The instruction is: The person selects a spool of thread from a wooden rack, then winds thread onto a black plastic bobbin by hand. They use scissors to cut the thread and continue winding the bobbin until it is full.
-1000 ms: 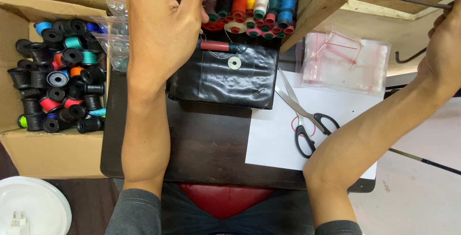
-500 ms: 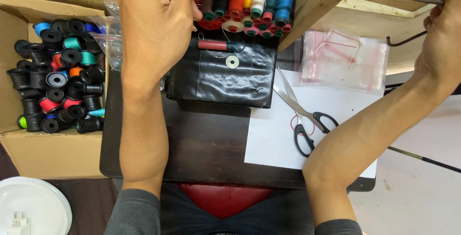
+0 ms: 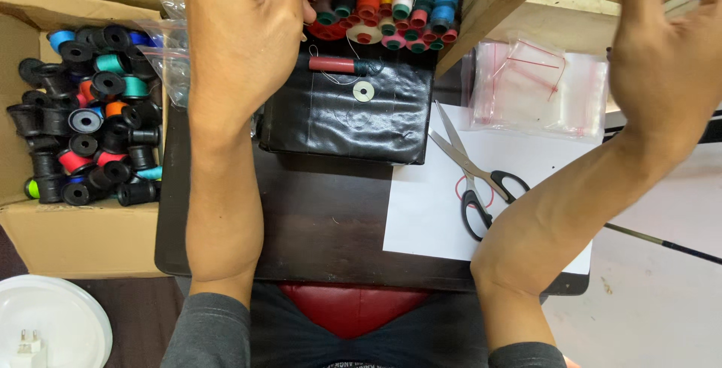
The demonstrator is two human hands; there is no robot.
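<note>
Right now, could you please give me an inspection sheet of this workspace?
Surface: dark table, white paper sheet on its right part.
Job's things: thread spools in wooden rack at the far edge; left hand reaches there.
Clutter: scissors on the paper; black pouch with a maroon spool on top; clear zip bags.
Grippers: right hand raised, pinching something thin; contents of either hand unclear.
Cables: dark rod or cable at right.
Surroundings: cardboard box of bobbins; white plate.
</note>
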